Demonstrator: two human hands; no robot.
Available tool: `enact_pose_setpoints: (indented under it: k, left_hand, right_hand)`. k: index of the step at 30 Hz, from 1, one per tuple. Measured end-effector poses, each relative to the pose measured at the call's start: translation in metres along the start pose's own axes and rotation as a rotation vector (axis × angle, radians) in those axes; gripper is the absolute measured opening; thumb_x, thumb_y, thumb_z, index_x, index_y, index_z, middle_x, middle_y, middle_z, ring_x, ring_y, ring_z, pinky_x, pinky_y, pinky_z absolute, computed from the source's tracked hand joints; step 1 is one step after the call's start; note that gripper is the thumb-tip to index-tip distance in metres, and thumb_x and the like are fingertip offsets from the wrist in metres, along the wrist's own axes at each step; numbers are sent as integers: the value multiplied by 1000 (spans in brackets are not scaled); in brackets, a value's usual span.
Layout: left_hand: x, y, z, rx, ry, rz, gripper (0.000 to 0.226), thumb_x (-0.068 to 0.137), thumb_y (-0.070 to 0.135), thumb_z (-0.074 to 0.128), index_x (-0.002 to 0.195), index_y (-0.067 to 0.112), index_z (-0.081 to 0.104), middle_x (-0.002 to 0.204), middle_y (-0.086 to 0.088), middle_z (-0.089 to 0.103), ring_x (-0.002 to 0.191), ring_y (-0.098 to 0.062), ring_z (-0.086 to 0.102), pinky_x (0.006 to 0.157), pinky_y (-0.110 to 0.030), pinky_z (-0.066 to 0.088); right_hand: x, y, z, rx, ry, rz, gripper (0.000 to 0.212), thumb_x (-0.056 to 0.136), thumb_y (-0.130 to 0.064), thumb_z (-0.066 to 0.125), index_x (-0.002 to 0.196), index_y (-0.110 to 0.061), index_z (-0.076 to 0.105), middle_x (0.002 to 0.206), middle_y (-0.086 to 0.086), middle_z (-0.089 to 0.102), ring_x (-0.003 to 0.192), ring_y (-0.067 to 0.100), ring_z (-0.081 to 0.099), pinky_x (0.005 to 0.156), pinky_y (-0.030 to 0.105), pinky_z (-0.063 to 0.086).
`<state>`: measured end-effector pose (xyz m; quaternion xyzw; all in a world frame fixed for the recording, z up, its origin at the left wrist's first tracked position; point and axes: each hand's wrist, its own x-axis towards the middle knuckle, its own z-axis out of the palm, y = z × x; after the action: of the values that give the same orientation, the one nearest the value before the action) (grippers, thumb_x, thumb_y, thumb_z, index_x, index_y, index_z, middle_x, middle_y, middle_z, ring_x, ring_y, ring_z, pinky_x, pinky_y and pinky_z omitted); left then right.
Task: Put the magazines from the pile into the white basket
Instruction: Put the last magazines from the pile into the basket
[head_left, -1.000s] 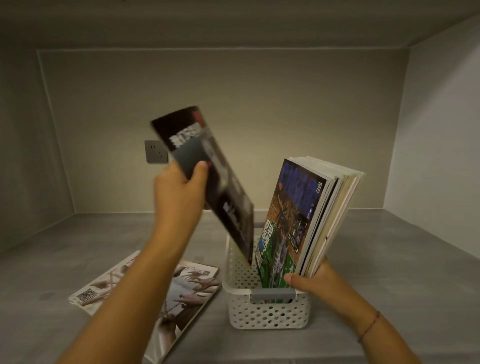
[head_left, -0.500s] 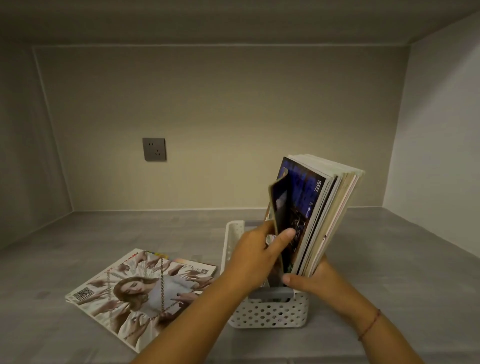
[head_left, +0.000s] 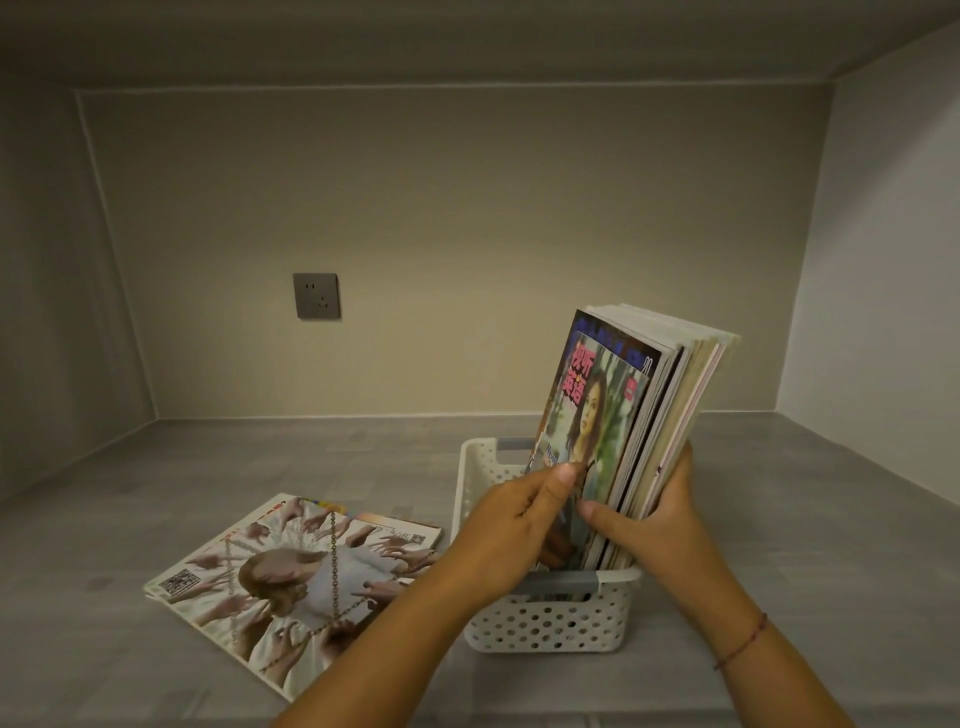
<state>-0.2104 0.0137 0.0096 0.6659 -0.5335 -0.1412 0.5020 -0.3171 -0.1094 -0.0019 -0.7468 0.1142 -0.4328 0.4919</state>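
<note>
Magazines (head_left: 675, 395) standing upright as a stack were clasped low down by the right hand (head_left: 660, 519), thumb in front and fingers curled round the back. The left hand (head_left: 511, 525) pinched the lower part of the front magazine with a woman and red characters on its cover (head_left: 592, 415), its thumb pressed on the cover. A second earlier that hand had held this magazine high above the basket. Now the magazine stood flat against the stack, hiding most of the blue cover that had faced out before. All stood in the white perforated plastic basket (head_left: 545, 623), leaning right. Just left of it, on the grey table (head_left: 805, 519), the remaining pile of large magazines (head_left: 311, 571) lay unmoved, its top cover showing a woman amid many hands.
</note>
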Motion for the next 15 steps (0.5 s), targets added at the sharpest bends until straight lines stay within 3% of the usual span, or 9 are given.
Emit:
enact_pose_setpoints:
  k: [4, 8, 10, 12, 15]
  left_hand:
    - [-6, 4, -21, -21, 106, 16, 56, 81, 64, 25, 119, 37, 56, 112, 10, 64, 92, -12, 68, 80, -25, 56]
    - [-18, -34, -80, 148, 535, -110, 55, 87, 59, 33, 123, 26, 57, 123, 7, 60, 111, -8, 54, 94, -29, 46]
    - [-28, -72, -115, 367, 640, -345, 59, 88, 57, 44, 132, 19, 51, 137, -2, 51, 123, -19, 47, 102, -41, 40]
    - [-42, -114, -145, 659, 611, -709, 78, 82, 66, 49, 140, 15, 41, 147, -12, 39, 135, -31, 34, 110, -49, 30]
    - [-64, -169, -182, 683, 607, -1160, 120, 47, 91, 54, 135, 9, 43, 143, -19, 41, 133, -37, 34, 109, -51, 29]
  right_hand:
    - [-1, 0, 1, -6, -3, 22, 100, 65, -12, 77, 134, -40, 11, 108, -25, 48, 94, -7, 53, 73, 11, 45]
    - [-1, 0, 1, -4, -1, 36, 96, 67, -11, 75, 133, -40, 13, 112, -23, 48, 100, -4, 51, 80, 21, 47]
    - [-1, 0, 1, -1, 0, 36, 95, 67, -9, 75, 135, -36, 14, 113, -22, 49, 102, -2, 52, 82, 23, 47]
    - [-1, 0, 1, 3, 0, 33, 94, 67, -9, 75, 135, -35, 15, 114, -21, 50, 102, -1, 53, 82, 23, 48]
    - [0, -1, 2, 0, -1, 35, 94, 67, -11, 75, 135, -36, 15, 113, -21, 49, 101, -1, 53, 83, 25, 48]
